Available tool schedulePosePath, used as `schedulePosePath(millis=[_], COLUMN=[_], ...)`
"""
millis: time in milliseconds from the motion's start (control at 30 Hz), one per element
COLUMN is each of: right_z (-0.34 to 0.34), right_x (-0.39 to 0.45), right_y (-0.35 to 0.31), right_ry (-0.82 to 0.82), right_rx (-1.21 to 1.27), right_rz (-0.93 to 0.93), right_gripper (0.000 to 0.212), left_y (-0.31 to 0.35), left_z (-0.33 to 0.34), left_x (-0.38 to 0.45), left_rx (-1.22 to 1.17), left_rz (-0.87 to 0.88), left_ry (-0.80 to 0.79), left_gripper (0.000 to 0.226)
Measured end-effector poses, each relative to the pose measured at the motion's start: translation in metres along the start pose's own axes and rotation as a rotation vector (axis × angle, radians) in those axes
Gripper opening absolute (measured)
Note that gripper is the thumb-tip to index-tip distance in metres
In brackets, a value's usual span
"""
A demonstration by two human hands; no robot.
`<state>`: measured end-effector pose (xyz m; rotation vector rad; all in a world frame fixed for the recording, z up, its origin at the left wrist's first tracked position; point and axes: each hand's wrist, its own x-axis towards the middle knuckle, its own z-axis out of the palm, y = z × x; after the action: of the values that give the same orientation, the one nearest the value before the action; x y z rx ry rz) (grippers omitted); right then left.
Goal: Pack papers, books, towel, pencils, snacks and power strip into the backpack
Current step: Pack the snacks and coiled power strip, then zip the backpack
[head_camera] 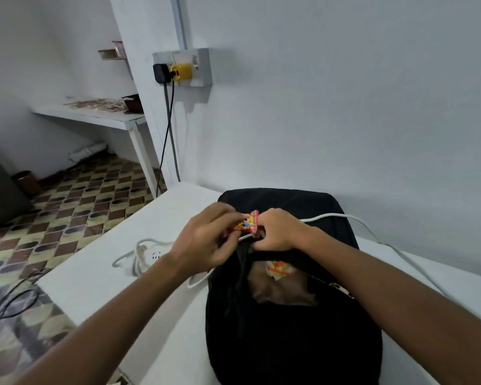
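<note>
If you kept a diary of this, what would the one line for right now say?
step: packing snacks | both hands grip snack packet above open backpack | power strip still on table

Nothing is reading as text, brand or number. The snack packet (246, 223) pinched between both hands is showing only blurred red, yellow and blue print, and the wall socket (190, 66) is bearing no legible marking.

The backpack (289, 315) lies on the surface (100, 287). The power strip (150, 255) lies left of it. Both hands (206, 237) (278, 232) hold a snack (247, 222) above the backpack.
</note>
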<state>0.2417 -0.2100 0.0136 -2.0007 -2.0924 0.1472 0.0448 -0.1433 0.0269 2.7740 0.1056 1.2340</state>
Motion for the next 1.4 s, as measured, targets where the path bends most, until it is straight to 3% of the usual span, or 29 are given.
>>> schedulePosePath(millis=[133, 267, 367, 500, 633, 833, 1100, 1300, 1400], right_z=[-0.028, -0.042, -0.051, -0.064, -0.076, -0.075, -0.061, -0.054, -0.055], right_x=[0.001, -0.011, -0.02, -0.031, -0.042, -0.055, -0.07, -0.087, -0.094], right_y=[-0.006, -0.022, -0.039, -0.055, -0.069, -0.066, -0.057, -0.046, -0.04], right_ry=[-0.163, -0.133, -0.078, -0.043, -0.006, 0.042, -0.027, -0.086, -0.09], right_rx=[0.205, 0.209, 0.118, -0.059, -0.124, -0.115, -0.015, -0.077, -0.072], right_rz=[0.102, 0.088, 0.077, 0.04, 0.017, 0.028, 0.051, 0.11, 0.159], right_gripper=[0.01, 0.005, 0.012, 0.013, 0.015, 0.014, 0.009, 0.009, 0.009], left_y=[0.042, 0.063, 0.078, 0.112, 0.125, 0.118, 0.101, 0.119, 0.122], left_z=[0.018, 0.033, 0.037, 0.041, 0.05, 0.076, 0.08, 0.069, 0.062], left_x=[-0.011, -0.016, -0.008, 0.009, 0.028, 0.028, -0.001, -0.003, -0.007], left_rx=[0.06, 0.336, 0.622, 0.826, 0.77, 0.806, 0.776, 0.708, 0.698], left_rz=[0.162, 0.174, 0.074, -0.093, -0.301, -0.373, -0.438, -0.491, -0.489], left_ry=[-0.165, -0.323, -0.475, -0.598, -0.832, -0.828, -1.023, -0.933, -0.985], left_gripper=[0.021, 0.017, 0.01, 0.031, 0.031, 0.032, 0.032, 0.035, 0.034])
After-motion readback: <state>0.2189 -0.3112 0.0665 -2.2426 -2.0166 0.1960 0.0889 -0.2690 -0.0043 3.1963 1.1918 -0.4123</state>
